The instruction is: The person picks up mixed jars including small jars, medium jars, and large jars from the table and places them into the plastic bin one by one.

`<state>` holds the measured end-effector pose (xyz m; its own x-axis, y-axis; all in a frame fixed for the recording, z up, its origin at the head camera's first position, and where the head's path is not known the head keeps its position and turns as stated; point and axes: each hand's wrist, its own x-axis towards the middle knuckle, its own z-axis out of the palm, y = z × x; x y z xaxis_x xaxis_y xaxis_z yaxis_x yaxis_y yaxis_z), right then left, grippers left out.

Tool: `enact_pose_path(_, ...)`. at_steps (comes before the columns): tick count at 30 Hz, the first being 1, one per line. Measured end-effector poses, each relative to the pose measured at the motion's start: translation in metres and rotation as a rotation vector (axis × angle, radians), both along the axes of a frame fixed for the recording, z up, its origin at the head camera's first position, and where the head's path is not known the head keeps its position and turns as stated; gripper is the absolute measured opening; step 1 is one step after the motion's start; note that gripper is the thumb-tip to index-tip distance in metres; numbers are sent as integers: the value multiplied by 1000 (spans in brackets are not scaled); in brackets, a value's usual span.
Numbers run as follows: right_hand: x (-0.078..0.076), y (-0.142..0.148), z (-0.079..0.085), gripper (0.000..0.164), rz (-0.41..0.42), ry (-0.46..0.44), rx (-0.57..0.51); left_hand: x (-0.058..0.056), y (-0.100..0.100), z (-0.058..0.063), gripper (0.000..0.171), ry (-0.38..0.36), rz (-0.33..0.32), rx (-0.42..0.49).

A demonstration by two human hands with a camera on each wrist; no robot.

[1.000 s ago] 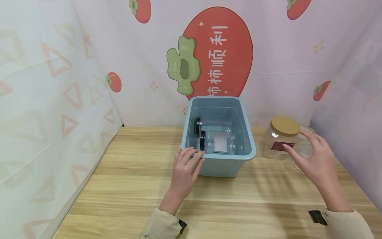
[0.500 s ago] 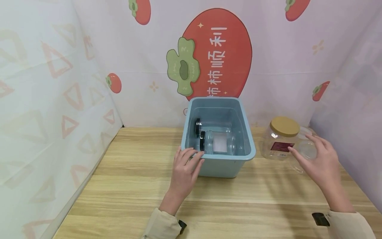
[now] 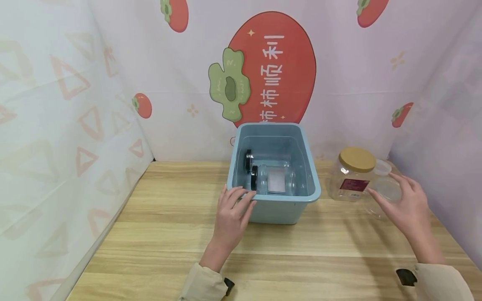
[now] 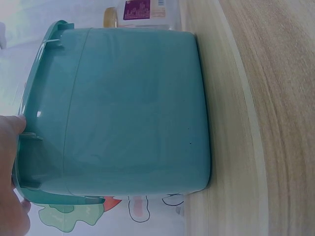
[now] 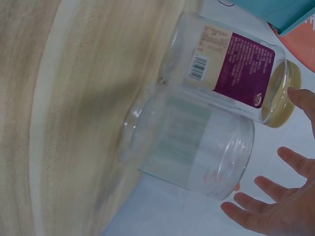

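Observation:
A blue plastic bin (image 3: 278,211) stands on the wooden table. My left hand (image 3: 232,215) holds its front rim near the left corner, fingers over the edge and thumb outside. Inside the bin lie two clear jars with black lids, the nearer jar (image 3: 276,179) bearing a white label. Right of the bin stands a clear jar with a mustard-yellow lid (image 3: 357,159) and a maroon label (image 5: 244,69). Beside it is a lidless clear jar (image 5: 197,142). My right hand (image 3: 406,205) is spread next to the lidless jar with nothing in its grasp.
Behind the lidless jar another clear round rim (image 3: 382,167) shows. A printed cloth (image 3: 188,75) hangs behind the table, and white cloths close off both sides. The wooden table (image 3: 169,225) reaches toward me in front of the bin.
My right hand has moved right, away from the yellow-lidded jar toward the lidless one. The left hand stays at the bin's rim.

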<state>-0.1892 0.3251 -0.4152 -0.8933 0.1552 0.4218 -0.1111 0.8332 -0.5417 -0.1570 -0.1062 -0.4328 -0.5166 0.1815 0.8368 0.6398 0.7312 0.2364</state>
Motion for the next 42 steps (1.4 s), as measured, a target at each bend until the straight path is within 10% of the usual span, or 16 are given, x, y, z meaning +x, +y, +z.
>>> enact_pose_path(42, -18, 30, -38, 85, -10, -97, -121, 1, 0, 2, 24, 3, 0, -12)
